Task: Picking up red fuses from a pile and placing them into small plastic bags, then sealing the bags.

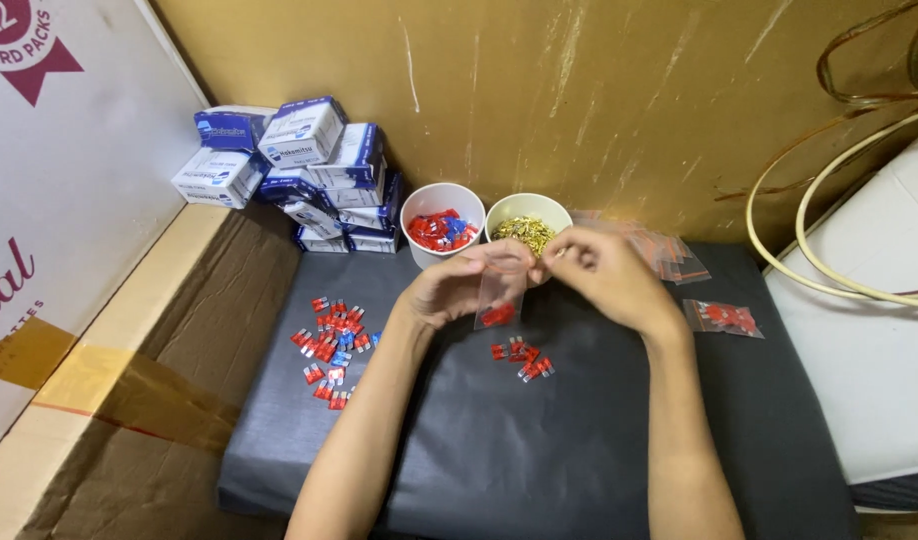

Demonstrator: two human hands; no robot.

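Bag (499, 298) upright between hands (539, 265), mouth up

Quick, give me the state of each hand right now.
Left hand: closed, pinching the top of a small clear bag with red pieces inside.
Right hand: closed, fingers pinching the same bag's top edge.

A clear, glossy plastic bag (499, 297) hangs over the counter (579, 440), which wears a matt black cover. Glossy red plastic fuses (522, 356) lie on it. Shiny brass terminals (524, 233) fill a smooth white cup (528, 212). Brown cardboard (179, 380) looks rough.
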